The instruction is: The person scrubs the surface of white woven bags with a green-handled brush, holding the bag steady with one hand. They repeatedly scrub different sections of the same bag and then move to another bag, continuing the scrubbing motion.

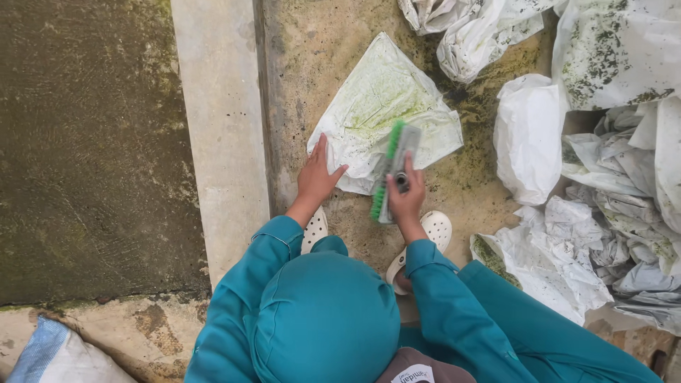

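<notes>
A white sack (379, 106) lies flat on the wet, mossy concrete floor (312, 42), spread out like a kite with one corner pointing away from the person. Its surface is streaked with green algae, thickest near the middle. It sits just beside a raised concrete ledge (223, 128) that runs along the floor's left edge.

The right hand (408, 195) is closed around the handle of a scrub brush (394, 167), a grey-backed brush with green bristles. The brush rests tilted on the sack's near right part, bristles turned to the left. The left hand (317, 174) is open, fingers spread, pressed flat on the sack's near left corner.

Below the hands, two white perforated clogs (434, 230) show on the floor, one under each arm. The person wears teal sleeves and a teal head covering (323, 319), which fills the lower middle of the view.

To the right, a heap of crumpled white sacks (610, 184) covers the floor's right side, several speckled with green and dark grime; more lie at the far edge. Left of the ledge is a basin of murky greenish water (92, 142). At the near left corner, a sliver of a white and blue woven bag (50, 354) shows.
</notes>
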